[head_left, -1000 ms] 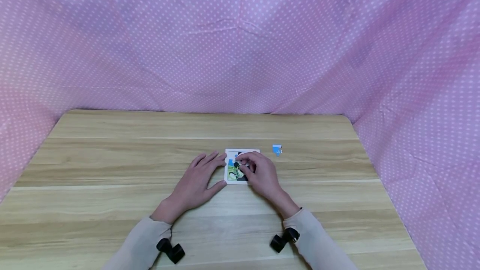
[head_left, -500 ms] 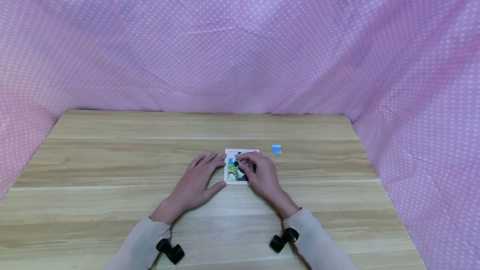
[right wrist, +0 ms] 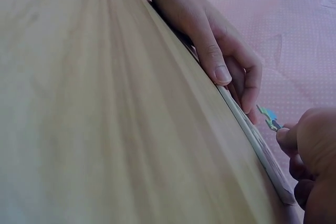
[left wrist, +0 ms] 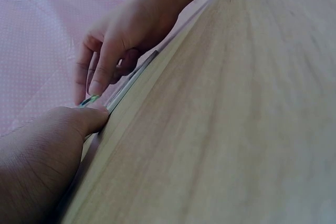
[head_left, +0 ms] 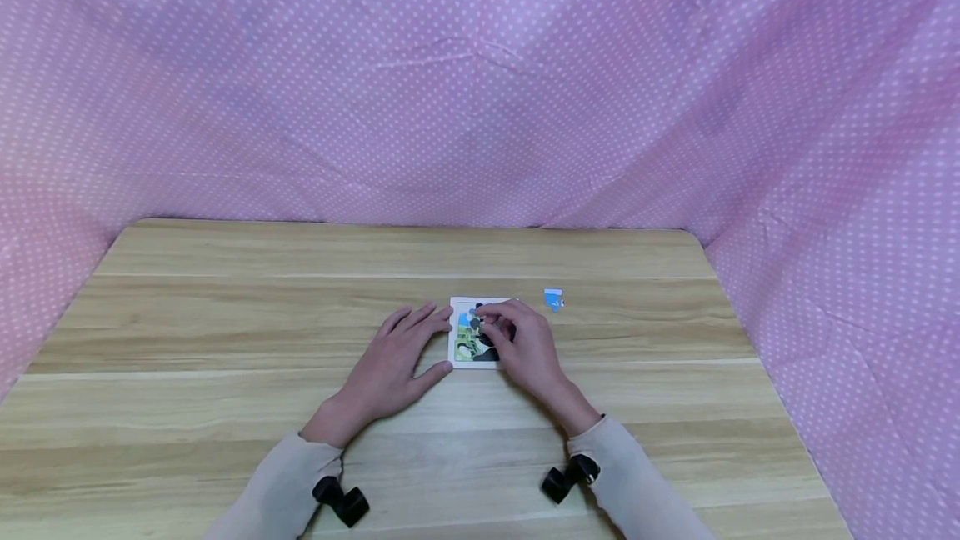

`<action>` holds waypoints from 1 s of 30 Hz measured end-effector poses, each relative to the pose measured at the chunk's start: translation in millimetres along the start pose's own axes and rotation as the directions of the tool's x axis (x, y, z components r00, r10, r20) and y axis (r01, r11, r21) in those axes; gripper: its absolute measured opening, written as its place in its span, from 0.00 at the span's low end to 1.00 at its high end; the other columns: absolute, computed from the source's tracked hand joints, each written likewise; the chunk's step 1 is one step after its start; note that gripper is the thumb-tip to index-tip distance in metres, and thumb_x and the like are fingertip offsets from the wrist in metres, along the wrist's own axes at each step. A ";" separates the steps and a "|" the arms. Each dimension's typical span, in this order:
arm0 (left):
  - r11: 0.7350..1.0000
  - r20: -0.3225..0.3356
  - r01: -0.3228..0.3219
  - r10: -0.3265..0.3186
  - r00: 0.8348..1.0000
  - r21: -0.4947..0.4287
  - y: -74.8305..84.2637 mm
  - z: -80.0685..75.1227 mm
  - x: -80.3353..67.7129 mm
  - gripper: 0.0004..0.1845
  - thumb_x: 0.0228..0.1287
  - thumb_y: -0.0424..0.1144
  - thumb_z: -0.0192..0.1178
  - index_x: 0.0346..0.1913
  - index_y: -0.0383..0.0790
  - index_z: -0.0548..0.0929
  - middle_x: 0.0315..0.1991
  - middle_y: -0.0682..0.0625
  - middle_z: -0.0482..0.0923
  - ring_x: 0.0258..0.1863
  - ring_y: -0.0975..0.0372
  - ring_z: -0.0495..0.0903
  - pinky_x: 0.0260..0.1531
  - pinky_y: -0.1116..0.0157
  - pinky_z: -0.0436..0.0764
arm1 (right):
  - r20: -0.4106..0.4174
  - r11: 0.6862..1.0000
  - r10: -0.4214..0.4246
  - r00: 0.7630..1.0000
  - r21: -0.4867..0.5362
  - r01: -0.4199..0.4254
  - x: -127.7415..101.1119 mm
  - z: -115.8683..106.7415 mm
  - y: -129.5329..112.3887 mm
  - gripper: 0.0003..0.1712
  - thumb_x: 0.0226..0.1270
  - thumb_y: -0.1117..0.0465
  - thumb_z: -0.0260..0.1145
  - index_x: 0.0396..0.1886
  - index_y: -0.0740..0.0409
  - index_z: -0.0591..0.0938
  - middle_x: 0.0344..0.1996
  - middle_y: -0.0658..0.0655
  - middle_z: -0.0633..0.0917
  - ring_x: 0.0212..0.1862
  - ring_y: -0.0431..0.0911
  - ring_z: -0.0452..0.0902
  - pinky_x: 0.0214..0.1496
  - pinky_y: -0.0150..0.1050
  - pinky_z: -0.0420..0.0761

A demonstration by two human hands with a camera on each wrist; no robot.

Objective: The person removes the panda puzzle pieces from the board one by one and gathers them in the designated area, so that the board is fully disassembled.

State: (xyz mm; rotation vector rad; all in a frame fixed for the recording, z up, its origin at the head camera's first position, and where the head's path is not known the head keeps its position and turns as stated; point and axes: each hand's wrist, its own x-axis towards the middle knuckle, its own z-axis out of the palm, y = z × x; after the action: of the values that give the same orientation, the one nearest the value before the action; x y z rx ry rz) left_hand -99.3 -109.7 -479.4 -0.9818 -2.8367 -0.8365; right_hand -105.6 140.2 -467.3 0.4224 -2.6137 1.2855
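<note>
Puzzle board: small white-framed puzzle board [head_left: 474, 337] lies flat on the wooden table [head_left: 225, 315], near the middle, between the two hands. Its picture shows green, black and blue patches.

Piece in hand: a puzzle piece [right wrist: 269, 117] with blue and green print is tilted up over the board's surface, one edge raised, not yet lying flush. Wrist views show it angled; whether it touches the board I cannot tell.

Right hand: right hand [head_left: 521, 344] pinches that piece between curled fingertips over the board's upper part. Compared with a second ago the fingers sit slightly further up and to the right on the board, covering more of its far corner.

Left hand: left hand [head_left: 397, 361] lies flat, fingers straight, thumb tip against the board's left edge, bracing it. Unchanged from the earlier frames.

Meaning of the shift: judged from the small creep of the fingers, the piece is being nudged and tried for fit, not seated yet.

Loose piece: one blue loose piece [head_left: 553, 299] rests on the table just right of the board, apart from both hands, in the same spot as before.

Surround: pink dotted cloth [head_left: 480, 82] walls the table on three sides.
</note>
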 end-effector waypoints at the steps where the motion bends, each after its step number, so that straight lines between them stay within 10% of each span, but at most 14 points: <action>1: 1.000 0.000 0.001 -0.001 1.000 0.000 -0.1 0.2 0.3 0.30 0.80 0.57 0.65 0.74 0.42 0.79 0.85 0.51 0.68 0.86 0.50 0.62 0.87 0.44 0.54 | -0.004 1.000 -0.001 1.000 0.002 0.001 0.2 -0.9 -0.1 0.13 0.71 0.73 0.77 0.51 0.58 0.94 0.36 0.51 0.89 0.32 0.39 0.77 0.33 0.31 0.77; 30: 1.000 0.009 0.012 -0.012 1.000 -0.005 0.0 0.3 -0.9 0.31 0.80 0.57 0.65 0.75 0.43 0.79 0.86 0.52 0.67 0.87 0.51 0.61 0.88 0.45 0.52 | -0.018 0.999 0.025 1.000 0.025 -0.024 -14.3 -46.3 11.2 0.17 0.68 0.75 0.77 0.53 0.58 0.93 0.39 0.53 0.88 0.32 0.40 0.77 0.31 0.30 0.79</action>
State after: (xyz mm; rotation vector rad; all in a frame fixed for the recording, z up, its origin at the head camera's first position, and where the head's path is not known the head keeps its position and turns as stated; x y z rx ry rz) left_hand -98.5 -110.0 -479.8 -0.9719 -2.8522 -0.8423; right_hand -93.6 185.9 -451.9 0.3824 -2.5986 1.3243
